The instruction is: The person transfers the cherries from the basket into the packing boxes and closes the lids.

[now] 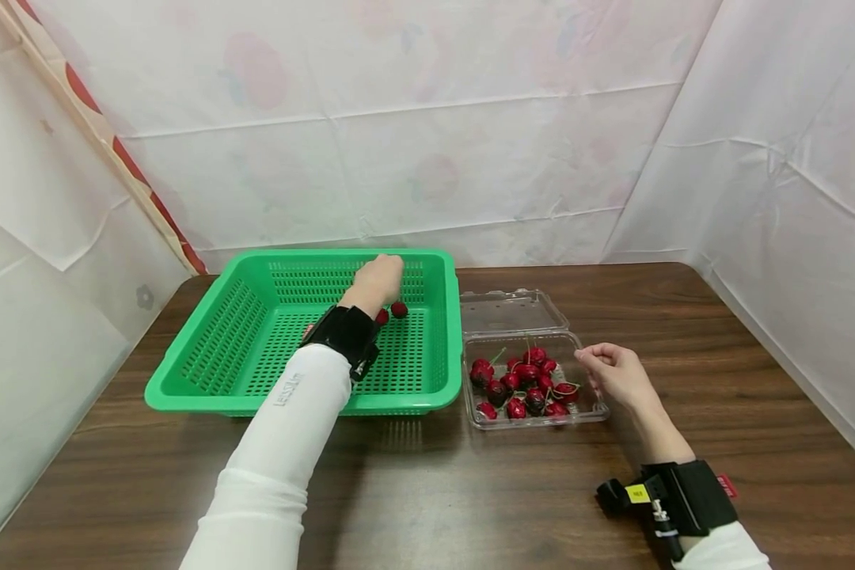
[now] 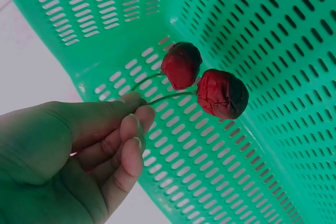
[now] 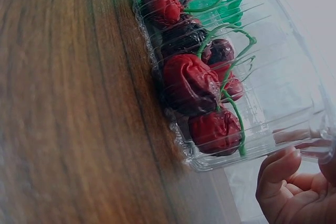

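Inside the green plastic basket [image 1: 445, 332], my left hand [image 1: 378, 281] pinches thin green stems between thumb and fingertips. Two wrinkled dark-red cherries [image 2: 223, 94] dangle from these stems over the slotted basket floor, as the left wrist view shows. On the right, a clear plastic clamshell box [image 1: 479, 423] lies with its lid folded back and several cherries [image 1: 527, 372] in it, some with green stems. My right hand [image 1: 616, 372] grips the box's right rim between thumb and curled fingers; the right wrist view shows those fingers at the clear wall.
Basket and box stand side by side on a dark brown wooden table [image 1: 427, 491]. The raised lid [image 1: 506, 313] lies toward the back. White patterned sheeting [image 1: 413, 127] hangs behind the table and along both sides.
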`<control>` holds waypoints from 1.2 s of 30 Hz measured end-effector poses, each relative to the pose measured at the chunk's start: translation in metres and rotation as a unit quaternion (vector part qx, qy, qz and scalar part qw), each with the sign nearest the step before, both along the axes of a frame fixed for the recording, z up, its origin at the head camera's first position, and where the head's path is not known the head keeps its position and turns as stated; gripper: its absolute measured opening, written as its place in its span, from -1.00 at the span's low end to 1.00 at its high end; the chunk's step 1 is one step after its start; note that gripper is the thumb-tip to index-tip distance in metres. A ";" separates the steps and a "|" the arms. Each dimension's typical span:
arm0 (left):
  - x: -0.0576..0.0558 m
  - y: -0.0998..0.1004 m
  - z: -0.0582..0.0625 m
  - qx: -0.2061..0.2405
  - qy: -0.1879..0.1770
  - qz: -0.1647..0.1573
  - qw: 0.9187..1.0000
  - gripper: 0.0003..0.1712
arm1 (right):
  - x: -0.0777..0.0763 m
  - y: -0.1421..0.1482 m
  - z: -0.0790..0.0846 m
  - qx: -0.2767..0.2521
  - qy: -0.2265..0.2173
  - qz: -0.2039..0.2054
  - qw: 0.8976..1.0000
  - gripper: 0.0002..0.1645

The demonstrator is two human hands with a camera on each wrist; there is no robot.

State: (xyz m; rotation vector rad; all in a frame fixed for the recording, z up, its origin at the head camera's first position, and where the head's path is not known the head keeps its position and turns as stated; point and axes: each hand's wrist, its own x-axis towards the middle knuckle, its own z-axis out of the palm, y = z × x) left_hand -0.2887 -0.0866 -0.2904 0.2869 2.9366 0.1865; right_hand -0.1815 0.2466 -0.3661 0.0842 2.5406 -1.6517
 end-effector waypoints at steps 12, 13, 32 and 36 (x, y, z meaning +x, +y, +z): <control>0.013 0.009 0.018 0.031 0.035 0.007 0.999 -0.85 | 0.000 0.001 -0.001 0.007 0.005 -0.001 1.000 -0.61; 0.014 0.010 0.020 0.038 0.038 0.007 0.999 -0.85 | 0.000 0.001 -0.001 0.007 0.006 -0.001 1.000 -0.60; 0.048 0.028 0.051 0.099 0.072 -0.003 0.992 -0.61 | 0.001 0.002 -0.002 0.006 0.002 -0.003 1.000 -0.58; 0.058 0.033 0.059 0.100 0.087 -0.011 0.991 -0.59 | 0.000 0.002 -0.003 0.005 0.002 -0.004 1.000 -0.58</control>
